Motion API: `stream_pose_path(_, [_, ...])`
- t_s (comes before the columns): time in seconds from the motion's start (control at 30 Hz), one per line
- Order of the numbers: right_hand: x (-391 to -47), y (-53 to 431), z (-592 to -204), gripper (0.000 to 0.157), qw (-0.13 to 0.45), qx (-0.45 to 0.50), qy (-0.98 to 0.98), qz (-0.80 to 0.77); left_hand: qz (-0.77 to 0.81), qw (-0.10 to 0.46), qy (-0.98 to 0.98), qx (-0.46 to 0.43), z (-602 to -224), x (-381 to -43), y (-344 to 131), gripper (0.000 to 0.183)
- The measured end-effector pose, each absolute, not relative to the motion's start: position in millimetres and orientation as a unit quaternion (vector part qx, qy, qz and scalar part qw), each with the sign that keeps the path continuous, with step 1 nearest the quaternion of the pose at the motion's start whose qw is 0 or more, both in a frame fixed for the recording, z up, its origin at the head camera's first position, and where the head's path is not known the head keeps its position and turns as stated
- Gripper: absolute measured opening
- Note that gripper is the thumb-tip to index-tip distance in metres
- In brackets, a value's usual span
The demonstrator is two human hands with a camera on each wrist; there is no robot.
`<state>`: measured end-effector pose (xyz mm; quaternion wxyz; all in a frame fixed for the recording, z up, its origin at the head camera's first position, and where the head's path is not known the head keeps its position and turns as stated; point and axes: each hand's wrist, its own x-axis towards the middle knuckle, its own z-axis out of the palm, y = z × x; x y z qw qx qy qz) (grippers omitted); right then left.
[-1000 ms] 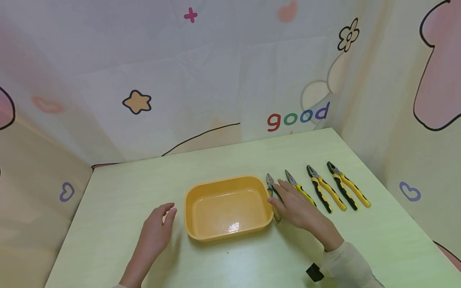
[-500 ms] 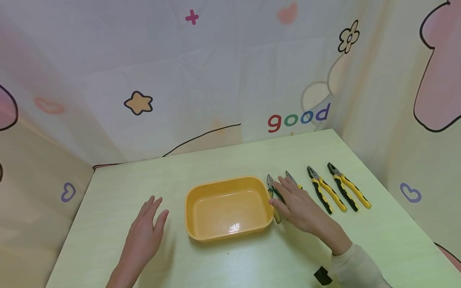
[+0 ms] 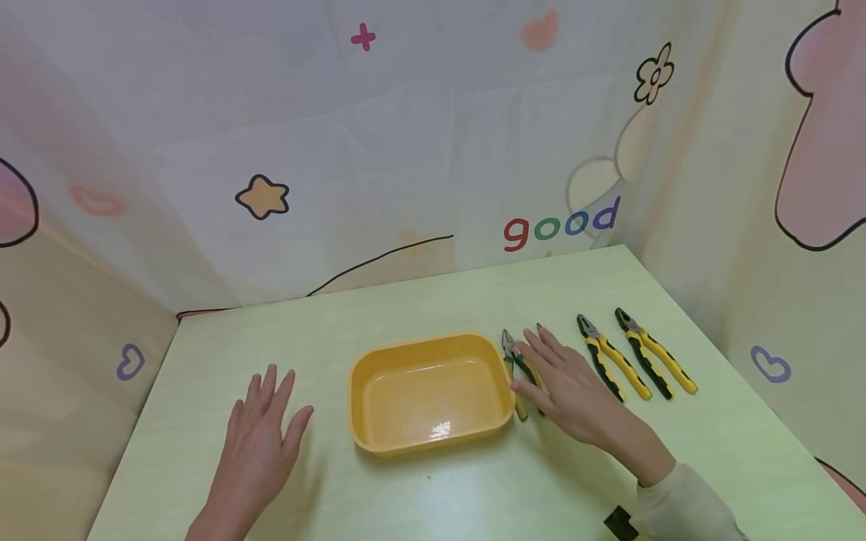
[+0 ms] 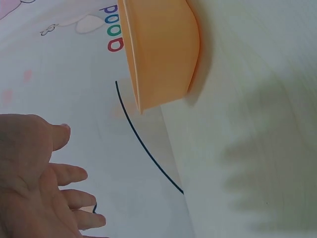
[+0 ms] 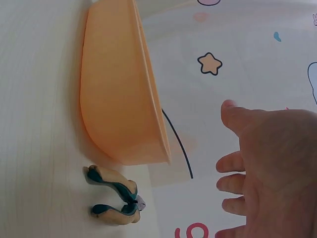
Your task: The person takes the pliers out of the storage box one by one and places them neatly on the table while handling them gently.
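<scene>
A yellow-orange plastic tub (image 3: 433, 402) stands on the table, with nothing visible inside. My left hand (image 3: 253, 454) hovers to its left, fingers spread, holding nothing. Over the tools at the tub's right is my right hand (image 3: 571, 387), fingers extended and palm off the table. Pliers with dark green and tan handles (image 5: 116, 196) lie right beside the tub, below that hand. Only the tip of a second pair, the needle-nose pliers (image 3: 539, 327), shows past the fingers in the head view. The left wrist view shows the left palm (image 4: 25, 173) apart from the tub.
Two yellow-and-black pliers lie side by side farther right: one pair (image 3: 612, 359) nearer the hand, another pair (image 3: 655, 353) near the table's right edge. A printed cloth (image 3: 379, 150) closes off the back and sides. A small black object (image 3: 621, 522) sits by the right sleeve.
My left hand has drawn left, away from the tub, and its fingers have straightened and spread. My right hand has shifted slightly right, covering most of the needle-nose pliers. The tub has stayed put.
</scene>
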<state>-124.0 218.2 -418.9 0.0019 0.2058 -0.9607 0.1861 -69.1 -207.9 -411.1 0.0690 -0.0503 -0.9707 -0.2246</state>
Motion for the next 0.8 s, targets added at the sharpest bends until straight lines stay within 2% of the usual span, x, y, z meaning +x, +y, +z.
stream_pose_path(0.4, [-120, 233, -417, 0.07, 0.041, 0.221, -0.961, 0.162, -0.2, 0.111, -0.971, -0.068, -413, -62, -220, 0.065])
stream_pose_path(0.8, [-119, 247, -417, 0.073, 0.038, 0.217, -0.968, 0.124, -0.176, 0.149, -0.969, -0.089, -417, -58, -233, 0.066])
